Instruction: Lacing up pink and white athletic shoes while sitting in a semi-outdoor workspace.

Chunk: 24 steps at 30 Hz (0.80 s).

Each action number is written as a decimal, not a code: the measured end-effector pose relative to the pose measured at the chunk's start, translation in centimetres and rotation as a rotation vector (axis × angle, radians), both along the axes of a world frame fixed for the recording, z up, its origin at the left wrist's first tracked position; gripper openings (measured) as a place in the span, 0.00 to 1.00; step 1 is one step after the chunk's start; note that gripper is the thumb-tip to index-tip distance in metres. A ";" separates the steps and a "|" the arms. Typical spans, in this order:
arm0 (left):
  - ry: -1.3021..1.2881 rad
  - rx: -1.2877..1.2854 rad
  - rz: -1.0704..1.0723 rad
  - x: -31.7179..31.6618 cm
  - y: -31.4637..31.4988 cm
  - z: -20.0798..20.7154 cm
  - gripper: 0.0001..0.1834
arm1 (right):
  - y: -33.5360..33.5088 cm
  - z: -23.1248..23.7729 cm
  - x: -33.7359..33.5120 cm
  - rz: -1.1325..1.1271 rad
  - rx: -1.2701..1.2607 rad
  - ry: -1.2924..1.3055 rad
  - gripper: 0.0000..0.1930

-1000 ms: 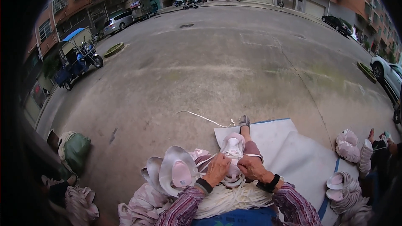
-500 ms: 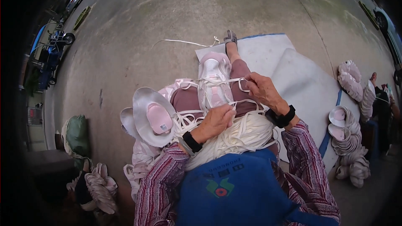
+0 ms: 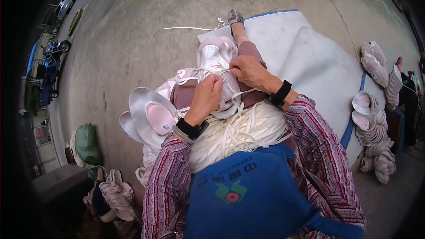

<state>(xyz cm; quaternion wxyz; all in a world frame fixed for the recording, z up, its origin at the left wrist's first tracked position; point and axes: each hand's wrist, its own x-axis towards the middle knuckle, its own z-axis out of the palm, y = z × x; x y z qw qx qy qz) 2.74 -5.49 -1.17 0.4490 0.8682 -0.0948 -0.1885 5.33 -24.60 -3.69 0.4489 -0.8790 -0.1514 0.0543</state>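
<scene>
A pale pink and white shoe upper (image 3: 211, 54) rests across my lap with white shoelaces threaded over its front. My left hand (image 3: 206, 98) is closed in a pinch on a shoelace at the upper's near left side. Close beside it, my right hand (image 3: 251, 73) pinches a shoelace at the upper's right edge. The fingertips of both hands are partly hidden. A thick heap of loose cream laces (image 3: 243, 130) lies in my lap, just below the hands. To the left sit more uppers, one showing a pink inner patch (image 3: 159, 118).
A white sheet (image 3: 292, 57) with blue edging covers the ground ahead and right. Stacked shoe uppers (image 3: 372, 119) stand at the right, others (image 3: 116, 194) at the lower left. A green sack (image 3: 87, 144) is at the left. One loose lace (image 3: 186, 28) lies on the concrete.
My left hand has moved up and left onto the upper. My right hand has shifted left and up, closer to it. The whole view has tilted slightly.
</scene>
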 end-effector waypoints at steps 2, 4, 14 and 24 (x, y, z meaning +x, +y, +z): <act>0.000 0.009 0.070 0.3 -0.3 -0.3 0.11 | 0.0 0.2 -0.5 0.019 0.050 0.008 0.07; -0.007 0.026 0.088 0.3 -0.3 -0.5 0.12 | 0.3 0.3 -0.6 0.040 0.100 0.017 0.07; -0.057 -0.058 0.095 1.2 -0.9 -0.7 0.15 | 0.5 0.8 0.1 0.126 -0.194 -0.209 0.05; 0.523 -0.289 0.259 1.7 -0.7 0.6 0.13 | 2.1 2.4 -0.2 0.148 -0.389 -0.275 0.07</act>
